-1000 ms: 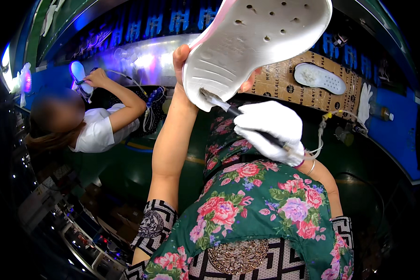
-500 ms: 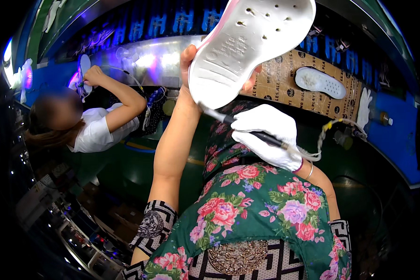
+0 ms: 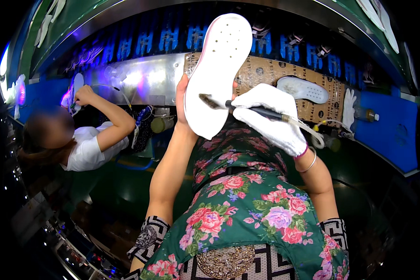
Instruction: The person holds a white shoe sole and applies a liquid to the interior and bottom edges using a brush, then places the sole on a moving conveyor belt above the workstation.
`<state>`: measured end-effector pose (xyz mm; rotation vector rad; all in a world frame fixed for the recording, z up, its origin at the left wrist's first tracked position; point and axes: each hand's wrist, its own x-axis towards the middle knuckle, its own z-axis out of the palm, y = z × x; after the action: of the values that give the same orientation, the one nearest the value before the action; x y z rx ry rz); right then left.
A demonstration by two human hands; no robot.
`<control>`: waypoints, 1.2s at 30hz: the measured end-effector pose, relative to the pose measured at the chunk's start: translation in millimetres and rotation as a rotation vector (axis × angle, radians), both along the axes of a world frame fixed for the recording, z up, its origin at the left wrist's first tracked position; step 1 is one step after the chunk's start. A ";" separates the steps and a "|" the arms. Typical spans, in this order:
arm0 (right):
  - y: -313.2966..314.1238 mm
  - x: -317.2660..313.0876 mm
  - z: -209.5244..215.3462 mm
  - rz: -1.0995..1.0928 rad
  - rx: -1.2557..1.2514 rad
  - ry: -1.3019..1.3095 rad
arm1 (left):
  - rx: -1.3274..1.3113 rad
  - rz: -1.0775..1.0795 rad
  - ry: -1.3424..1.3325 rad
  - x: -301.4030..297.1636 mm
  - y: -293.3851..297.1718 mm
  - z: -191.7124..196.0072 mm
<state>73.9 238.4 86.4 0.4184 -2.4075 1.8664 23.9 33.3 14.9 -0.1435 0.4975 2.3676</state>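
A long work line (image 3: 135, 79) with a shiny metal face and blue panels curves across the top of the view, and a brown cardboard sheet (image 3: 266, 74) lies on it toward the right. Below it the person's green floral dress (image 3: 247, 205) fills the lower middle. At the left a co-worker in a white shirt (image 3: 91, 149) leans toward the line, one hand raised to a shoe piece (image 3: 72, 91) near its left end. The white shoe sole (image 3: 219, 70) is held up in the air in front of the cardboard sheet, tilted, its perforated underside facing the camera and a pink edge along its left side. The bare left hand (image 3: 184, 105) is closed around the sole's lower left edge from behind. The right hand (image 3: 270, 116), in a white glove, is clamped on a dark-handled brush (image 3: 247, 108) whose bristle tip touches the lower part of the sole. A pale tube (image 3: 312, 135) runs from the brush handle's rear. A second white sole (image 3: 303, 89) lies flat on the cardboard's right part. A bangle (image 3: 308, 163) circles the right wrist.
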 end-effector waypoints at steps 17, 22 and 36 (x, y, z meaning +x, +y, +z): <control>-15.6 4.8 8.0 0.136 0.110 0.178 | 0.251 -0.023 -0.012 7.6 -10.9 -9.3; -20.1 3.5 8.6 0.045 0.198 0.365 | 0.236 -0.068 0.086 -13.1 -4.8 8.8; -39.6 29.7 7.5 0.131 0.051 0.174 | 0.252 -0.192 0.250 -29.5 -7.3 23.4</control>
<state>103.6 198.7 93.9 0.7272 -2.3677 1.7380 -5.6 26.0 38.3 0.3053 0.3090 2.2453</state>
